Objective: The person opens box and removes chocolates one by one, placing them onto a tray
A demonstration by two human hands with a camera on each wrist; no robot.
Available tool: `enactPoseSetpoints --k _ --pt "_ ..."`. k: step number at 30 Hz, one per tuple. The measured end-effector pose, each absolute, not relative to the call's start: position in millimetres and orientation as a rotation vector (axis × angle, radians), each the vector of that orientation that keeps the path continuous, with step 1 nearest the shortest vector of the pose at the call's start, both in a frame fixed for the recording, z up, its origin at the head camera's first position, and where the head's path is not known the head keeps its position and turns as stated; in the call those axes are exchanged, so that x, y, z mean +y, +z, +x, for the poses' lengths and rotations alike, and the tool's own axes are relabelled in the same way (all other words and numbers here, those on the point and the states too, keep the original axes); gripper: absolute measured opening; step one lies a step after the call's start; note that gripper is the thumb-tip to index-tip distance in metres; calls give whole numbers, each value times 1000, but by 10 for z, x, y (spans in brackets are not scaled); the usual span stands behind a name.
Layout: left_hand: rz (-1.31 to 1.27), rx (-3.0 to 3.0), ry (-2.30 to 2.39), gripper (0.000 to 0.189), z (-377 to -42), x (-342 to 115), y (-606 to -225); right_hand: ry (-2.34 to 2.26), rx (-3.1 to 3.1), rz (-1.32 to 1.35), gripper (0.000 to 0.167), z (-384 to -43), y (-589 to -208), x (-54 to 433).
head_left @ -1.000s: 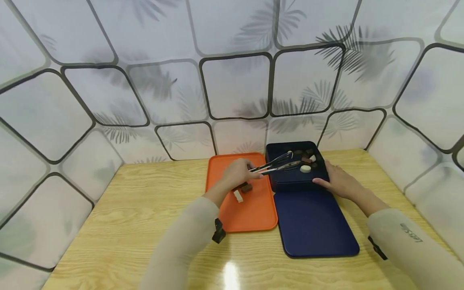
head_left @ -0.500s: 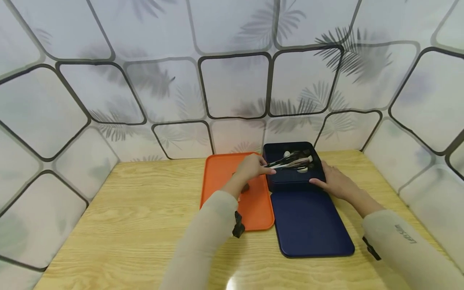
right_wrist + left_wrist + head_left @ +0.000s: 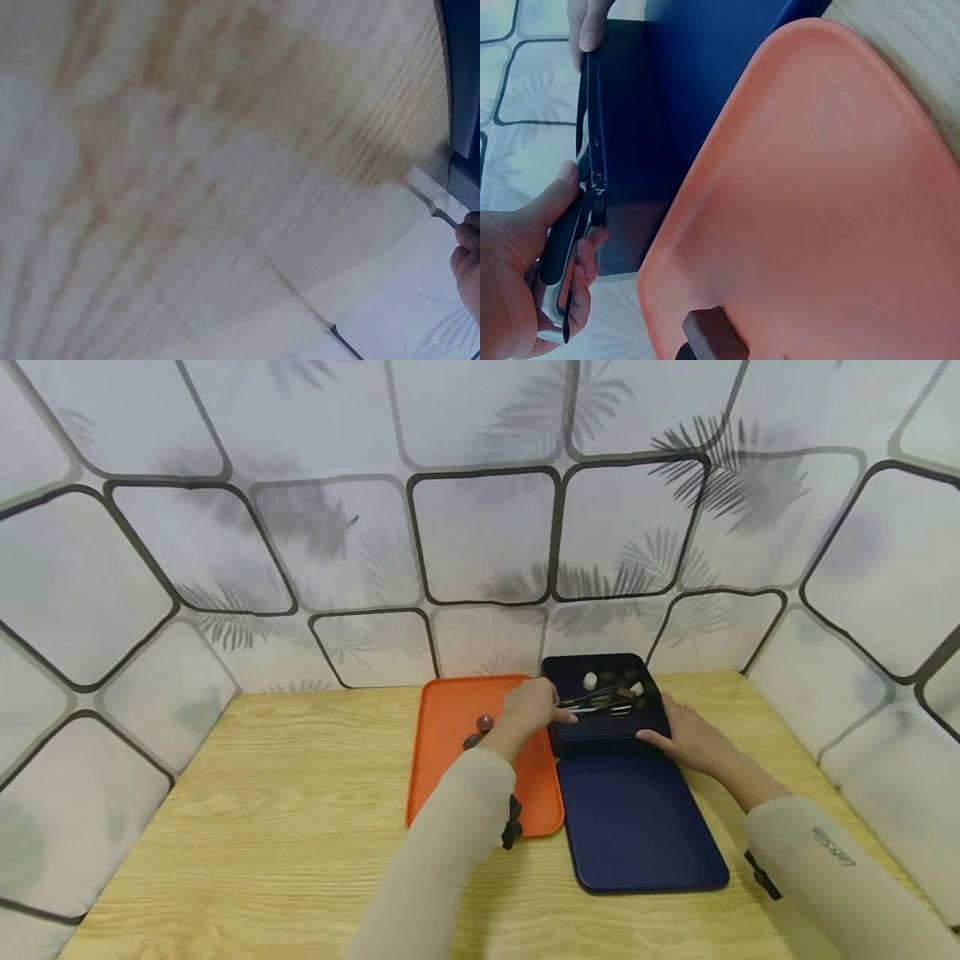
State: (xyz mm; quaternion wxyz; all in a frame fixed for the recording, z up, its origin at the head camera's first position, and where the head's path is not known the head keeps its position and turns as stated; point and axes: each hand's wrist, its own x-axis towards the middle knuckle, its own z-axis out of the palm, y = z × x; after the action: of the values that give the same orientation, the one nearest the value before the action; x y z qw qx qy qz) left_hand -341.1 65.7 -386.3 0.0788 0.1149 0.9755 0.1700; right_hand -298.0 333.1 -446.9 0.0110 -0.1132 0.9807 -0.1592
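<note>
As I look down through the head view, a wood-grain tabletop lies nearest me, with two pale sleeves stretched over it. Farther in, I have a flat navy panel on the right and an orange tray just beside it, its long side running away from me. Dark brown pieces sit on the tray, close by the left forearm.

Through the left wrist view I find the left hand clamped on metal tongs, thumb against one arm, fingers against the other. Their long axis lies crosswise in my head view, handle end left, working ends pointing right, reaching into the dark blue box; I can't tell whether they pinch anything. The right hand grips the box's right front corner, thumb in front, fingers along the side.

Toward the box's far side lie a white piece and brown ones; behind stands a leaf-patterned backdrop.
</note>
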Motion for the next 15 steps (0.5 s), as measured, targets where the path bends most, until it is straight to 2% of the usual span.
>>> enactPoseSetpoints --k 5,15 --pt "407 2930 433 49 -3417 679 -3849 -499 3055 -343 98 -2978 -4469 3331" --pt "544 2930 309 51 -3372 670 -3868 -489 3050 -331 98 -2961 -4457 3317"
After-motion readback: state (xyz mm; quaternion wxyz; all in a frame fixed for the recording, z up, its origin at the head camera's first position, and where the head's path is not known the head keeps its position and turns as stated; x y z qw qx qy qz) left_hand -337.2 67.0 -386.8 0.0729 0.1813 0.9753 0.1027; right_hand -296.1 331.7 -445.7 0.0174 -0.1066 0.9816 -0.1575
